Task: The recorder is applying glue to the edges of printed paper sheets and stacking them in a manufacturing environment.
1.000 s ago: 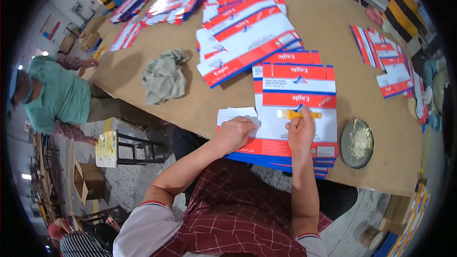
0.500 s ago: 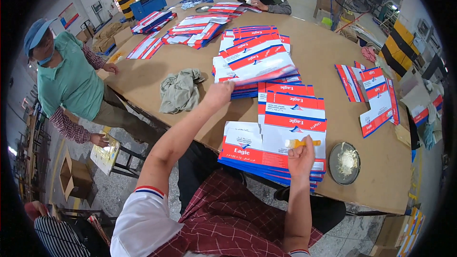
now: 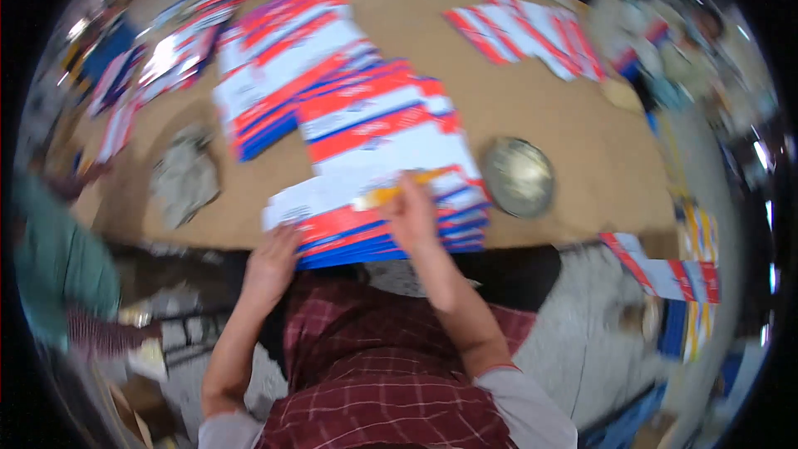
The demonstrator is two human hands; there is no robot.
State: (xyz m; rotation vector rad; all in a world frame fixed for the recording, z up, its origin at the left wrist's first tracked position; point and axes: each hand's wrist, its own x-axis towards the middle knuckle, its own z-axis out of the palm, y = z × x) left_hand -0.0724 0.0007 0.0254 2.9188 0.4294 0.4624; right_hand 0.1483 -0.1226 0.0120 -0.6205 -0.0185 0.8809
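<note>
Frame centre: my right hand [image 3: 413, 214] has its fingers clenched on a yellow stick [image 3: 389, 194] over the envelope stack [image 3: 384, 145]. My left hand [image 3: 273, 262] rests flat, released, on the stack's lower left edge on the bench [image 3: 532, 91].

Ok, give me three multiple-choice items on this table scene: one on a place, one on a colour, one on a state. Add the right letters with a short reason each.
1. Where does the round metal dish sit relative to the near stack of flat printed sheets?
A. on the person's right of it
B. on top of it
C. on the person's left of it

2. What colour is the thin tool in the right hand?
A. green
B. yellow
C. black

3. What is the left hand doing?
A. raised in the air
B. holding the grey rag
C. resting at the stack's near left edge

Answers: 1 A, the dish lies on bare tabletop right of the stack. 2 B, the tool shows yellow over the sheets. 3 C, the hand sits at the stack's corner, with the rag lying apart.
</note>
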